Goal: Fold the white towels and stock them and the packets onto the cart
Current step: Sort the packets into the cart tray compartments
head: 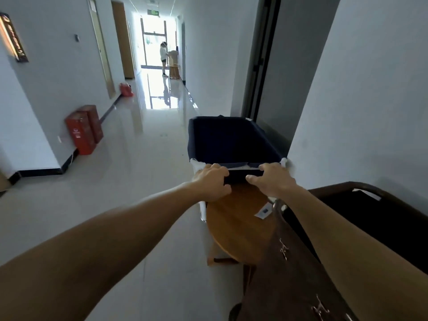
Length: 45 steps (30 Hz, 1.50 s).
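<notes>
Head view: left hand (212, 181) and right hand (272, 181) grip the near rim of the navy bin (231, 135), which, pulled unevenly, could catch on the wooden tabletop (236, 223) just beside it and tip.

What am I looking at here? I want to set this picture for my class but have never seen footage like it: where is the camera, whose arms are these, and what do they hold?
There is no machine. The one camera sits on a person's head, looking forward and down a corridor, so the two bare arms are the wearer's own. The left hand and right hand both grip the near rim of a navy fabric bin on a white frame. Beneath them lies a round wooden top with a small white label. A brown bag sits at the right. No towels or packets show.
</notes>
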{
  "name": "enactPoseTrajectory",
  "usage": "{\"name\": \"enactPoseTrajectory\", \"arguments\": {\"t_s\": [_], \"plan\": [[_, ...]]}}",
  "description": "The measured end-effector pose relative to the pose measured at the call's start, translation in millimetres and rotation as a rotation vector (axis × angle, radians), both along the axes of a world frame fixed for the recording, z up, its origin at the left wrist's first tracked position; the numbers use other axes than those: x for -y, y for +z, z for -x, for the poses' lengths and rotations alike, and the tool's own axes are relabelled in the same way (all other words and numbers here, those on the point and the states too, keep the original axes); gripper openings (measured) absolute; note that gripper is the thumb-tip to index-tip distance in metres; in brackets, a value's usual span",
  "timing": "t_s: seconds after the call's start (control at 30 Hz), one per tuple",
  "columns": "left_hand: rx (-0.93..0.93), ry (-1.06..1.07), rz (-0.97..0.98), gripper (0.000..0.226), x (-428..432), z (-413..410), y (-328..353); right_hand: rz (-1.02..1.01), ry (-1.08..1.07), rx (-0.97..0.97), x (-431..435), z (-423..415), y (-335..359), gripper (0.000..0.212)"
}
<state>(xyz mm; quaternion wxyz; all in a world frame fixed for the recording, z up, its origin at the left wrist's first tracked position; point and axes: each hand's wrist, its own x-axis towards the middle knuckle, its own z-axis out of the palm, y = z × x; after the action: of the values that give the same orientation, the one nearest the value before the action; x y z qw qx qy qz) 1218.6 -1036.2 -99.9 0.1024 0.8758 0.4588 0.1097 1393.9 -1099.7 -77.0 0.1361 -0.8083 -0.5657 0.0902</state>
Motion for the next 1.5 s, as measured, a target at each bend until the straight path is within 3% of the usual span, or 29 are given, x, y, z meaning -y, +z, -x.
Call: {"name": "enactPoseTrajectory", "arguments": {"t_s": [0.17,0.4,0.67,0.87,1.1,1.23,1.5], "plan": [[0.016,0.022,0.004,0.03,-69,-17,-6,0.028,0.012,0.001,-71,-29,-6,0.067],[-0.055,-0.077,0.06,0.036,-174,-59,-34,0.138,-0.059,-0.017,-171,-78,-34,0.066],[-0.064,-0.329,0.16,0.047,-310,-131,-57,0.235,-0.295,-0.056,-274,-130,-61,0.049],[-0.119,-0.47,0.245,0.051,-361,-195,-82,0.322,-0.46,-0.144,-297,-167,-92,0.04],[-0.233,-0.632,0.32,0.047,-376,-278,-134,0.365,-0.659,-0.326,-304,-243,-176,0.049],[-0.355,-0.645,0.375,0.048,-400,-324,-175,0.39,-0.74,-0.514,-311,-274,-250,0.038],[-0.488,-0.621,0.583,0.035,-419,-389,-275,0.467,-0.768,-0.715,-320,-301,-362,0.043]]}}
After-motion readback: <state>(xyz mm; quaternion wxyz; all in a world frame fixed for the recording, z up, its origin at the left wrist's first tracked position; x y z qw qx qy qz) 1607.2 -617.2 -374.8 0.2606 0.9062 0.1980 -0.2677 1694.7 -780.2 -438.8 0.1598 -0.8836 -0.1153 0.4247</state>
